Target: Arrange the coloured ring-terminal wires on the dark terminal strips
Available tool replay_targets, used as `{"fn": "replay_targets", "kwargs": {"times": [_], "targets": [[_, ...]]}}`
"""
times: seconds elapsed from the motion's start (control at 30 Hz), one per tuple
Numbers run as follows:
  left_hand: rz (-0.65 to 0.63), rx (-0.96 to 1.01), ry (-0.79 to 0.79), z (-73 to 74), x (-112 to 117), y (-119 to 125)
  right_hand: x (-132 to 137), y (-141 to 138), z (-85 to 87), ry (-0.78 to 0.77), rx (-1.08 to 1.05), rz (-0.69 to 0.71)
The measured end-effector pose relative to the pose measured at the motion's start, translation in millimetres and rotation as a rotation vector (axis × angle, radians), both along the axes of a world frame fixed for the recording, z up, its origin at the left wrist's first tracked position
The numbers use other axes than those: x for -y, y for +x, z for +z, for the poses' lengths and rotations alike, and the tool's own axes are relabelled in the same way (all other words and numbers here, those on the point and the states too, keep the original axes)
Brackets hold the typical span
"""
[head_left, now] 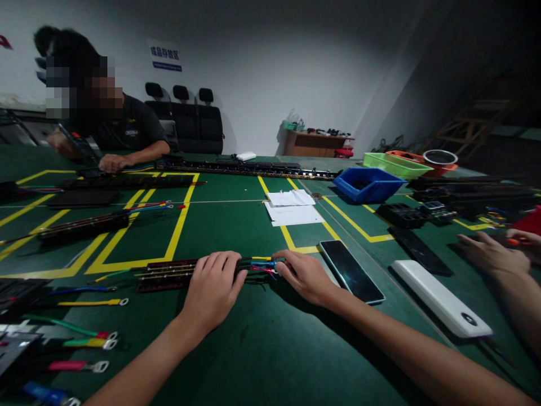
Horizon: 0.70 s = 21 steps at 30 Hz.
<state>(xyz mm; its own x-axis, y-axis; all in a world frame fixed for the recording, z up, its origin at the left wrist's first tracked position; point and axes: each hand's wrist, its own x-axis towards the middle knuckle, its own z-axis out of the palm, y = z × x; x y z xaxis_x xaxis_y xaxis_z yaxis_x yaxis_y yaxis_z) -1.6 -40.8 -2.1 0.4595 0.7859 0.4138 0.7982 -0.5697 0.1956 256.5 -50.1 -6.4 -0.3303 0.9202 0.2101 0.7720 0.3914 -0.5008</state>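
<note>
A long dark terminal strip (167, 274) lies on the green table in front of me, with coloured wires (261, 265) coming out of its right end. My left hand (213, 290) rests on the strip's right part, its fingers curled over it. My right hand (305, 276) pinches the ends of the coloured wires just right of the strip. A dark phone (350, 270) lies right beside my right hand.
Loose lugged cables (91, 301) lie at the left. A white box (442, 298), white papers (292, 207), a blue bin (367, 184) and a green tray (395, 164) sit to the right. A co-worker's hand (490, 254) reaches in at right; another person (105, 124) works far left.
</note>
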Motion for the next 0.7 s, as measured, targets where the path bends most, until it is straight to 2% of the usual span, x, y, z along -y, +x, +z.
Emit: {"fn": "replay_targets", "kwargs": {"times": [0.7], "targets": [[-0.007,-0.003,-0.013,-0.7,-0.3,-0.4,0.2,1.3,1.8,0.032,-0.009,-0.005]]}}
